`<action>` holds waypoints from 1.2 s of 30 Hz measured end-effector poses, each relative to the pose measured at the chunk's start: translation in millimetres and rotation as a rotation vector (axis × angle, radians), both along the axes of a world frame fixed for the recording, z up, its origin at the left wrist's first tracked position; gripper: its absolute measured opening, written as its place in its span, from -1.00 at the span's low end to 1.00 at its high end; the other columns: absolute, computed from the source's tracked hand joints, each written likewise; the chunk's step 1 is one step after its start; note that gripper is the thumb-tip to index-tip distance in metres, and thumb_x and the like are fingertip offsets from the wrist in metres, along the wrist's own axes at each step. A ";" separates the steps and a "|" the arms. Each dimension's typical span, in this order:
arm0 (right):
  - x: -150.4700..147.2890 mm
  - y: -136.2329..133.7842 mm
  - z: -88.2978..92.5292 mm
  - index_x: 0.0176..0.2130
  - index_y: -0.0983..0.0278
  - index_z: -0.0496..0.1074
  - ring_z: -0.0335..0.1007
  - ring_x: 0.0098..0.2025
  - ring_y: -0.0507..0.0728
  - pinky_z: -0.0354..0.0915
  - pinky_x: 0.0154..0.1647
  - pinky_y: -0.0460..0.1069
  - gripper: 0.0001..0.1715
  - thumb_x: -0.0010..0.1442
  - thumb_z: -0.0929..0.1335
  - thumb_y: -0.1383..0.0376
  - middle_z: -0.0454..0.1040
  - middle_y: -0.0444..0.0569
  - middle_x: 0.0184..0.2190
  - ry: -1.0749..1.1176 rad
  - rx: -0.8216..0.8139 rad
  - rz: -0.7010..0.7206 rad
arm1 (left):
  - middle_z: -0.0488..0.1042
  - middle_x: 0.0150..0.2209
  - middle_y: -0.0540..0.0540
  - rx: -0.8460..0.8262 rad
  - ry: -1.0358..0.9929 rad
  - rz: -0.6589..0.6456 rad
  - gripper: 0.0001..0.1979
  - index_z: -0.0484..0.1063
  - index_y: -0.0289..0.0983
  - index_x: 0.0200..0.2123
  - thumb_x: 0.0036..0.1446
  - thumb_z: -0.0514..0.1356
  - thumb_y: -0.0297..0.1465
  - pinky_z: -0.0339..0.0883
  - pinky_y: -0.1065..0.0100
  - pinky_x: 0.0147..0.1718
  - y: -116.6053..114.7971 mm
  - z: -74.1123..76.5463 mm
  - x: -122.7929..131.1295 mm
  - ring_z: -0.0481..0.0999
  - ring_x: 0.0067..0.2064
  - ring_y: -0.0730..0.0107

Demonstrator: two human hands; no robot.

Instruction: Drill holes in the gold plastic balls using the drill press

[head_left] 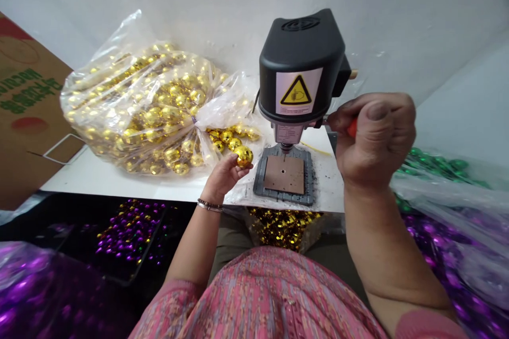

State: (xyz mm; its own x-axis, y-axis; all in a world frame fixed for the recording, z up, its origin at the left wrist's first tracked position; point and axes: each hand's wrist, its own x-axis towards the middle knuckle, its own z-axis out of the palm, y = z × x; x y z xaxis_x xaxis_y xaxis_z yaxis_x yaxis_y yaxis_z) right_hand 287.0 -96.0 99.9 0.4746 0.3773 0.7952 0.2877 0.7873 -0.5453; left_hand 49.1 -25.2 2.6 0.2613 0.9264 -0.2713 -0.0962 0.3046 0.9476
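Note:
Between the fingertips of my left hand [226, 175] is a shiny gold faceted ball [244, 157], held just left of the drill press base. My right hand [376, 135] is wrapped round the red-tipped feed handle [352, 128] on the right side of a small black bench drill press [302, 63]. The drill bit [284, 157] points down over a brown square plate [274, 183] with a small hole in it. That plate lies on the grey ribbed base [259, 180]. Several more gold balls [226, 136] lie on the table behind my left hand.
A large tied clear bag [131, 111] of gold balls fills the table's left side. A cardboard box [27, 143] stands far left. Gold pieces [282, 225] sit below the table edge. Purple pieces [123, 233] lie lower left, and green balls [449, 164] are at right.

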 end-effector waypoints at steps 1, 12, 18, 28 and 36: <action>0.4 -0.2 -0.4 -0.34 0.28 0.39 0.33 -0.48 -0.17 0.31 -0.40 -0.16 -0.66 0.33 0.28 0.09 0.34 -0.23 -0.52 -0.009 -0.007 -0.005 | 0.60 -0.17 -0.21 -0.064 -0.047 -0.018 -0.67 0.45 -0.29 -0.13 0.18 0.16 -0.17 0.53 0.26 -0.21 -0.4 -1.8 3.8 0.61 -0.24 0.30; 0.8 0.3 -4.0 -0.29 0.21 0.40 0.34 -0.45 -0.15 0.34 -0.33 -0.14 -0.72 0.34 0.26 0.10 0.31 -0.23 -0.51 -0.013 -0.005 0.005 | 0.44 -0.38 0.09 -0.021 -0.255 -0.090 -0.40 0.32 -0.23 -0.12 -0.23 0.51 -0.37 0.25 0.52 -0.50 -8.0 -21.1 32.0 0.38 -0.47 0.59; -1.2 -2.5 3.3 -0.33 0.22 0.37 0.31 -0.48 -0.13 0.27 -0.40 -0.12 -0.64 0.32 0.26 0.02 0.32 -0.20 -0.52 -0.018 -0.074 -0.034 | 0.48 -0.31 0.06 0.144 0.114 -0.194 -0.26 0.18 -0.23 0.15 -0.05 0.43 -0.29 0.31 0.44 -0.44 -14.0 -20.3 33.6 0.48 -0.41 0.50; 7.0 37.1 51.5 -0.45 0.28 0.22 0.05 -0.69 -0.15 -0.02 -0.70 -0.15 -0.35 0.09 0.34 -0.24 0.12 -0.29 -0.69 0.193 -0.107 0.137 | 0.57 -0.28 -0.05 -0.140 -0.260 -0.190 -0.38 0.33 -0.22 0.04 -0.08 0.44 -0.24 0.26 0.49 -0.50 -13.8 -21.1 41.8 0.54 -0.42 0.47; 12.2 49.7 58.5 -0.44 0.28 0.19 -0.02 -0.71 -0.18 -0.11 -0.78 -0.17 -0.20 -0.03 0.28 -0.41 0.11 -0.32 -0.67 0.303 -0.207 0.233 | 0.55 -0.27 -0.02 -0.109 -0.143 -0.177 -0.34 0.39 -0.24 0.06 -0.14 0.50 -0.36 0.25 0.51 -0.49 -12.8 -24.2 45.3 0.45 -0.45 0.59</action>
State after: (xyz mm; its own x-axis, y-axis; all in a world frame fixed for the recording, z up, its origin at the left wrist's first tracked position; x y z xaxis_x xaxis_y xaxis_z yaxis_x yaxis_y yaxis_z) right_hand 299.2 -46.3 158.3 0.5580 0.6390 0.5294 -0.0824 0.6775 -0.7309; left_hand 94.3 -38.0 -21.5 0.4596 0.8302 -0.3155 -0.1633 0.4282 0.8888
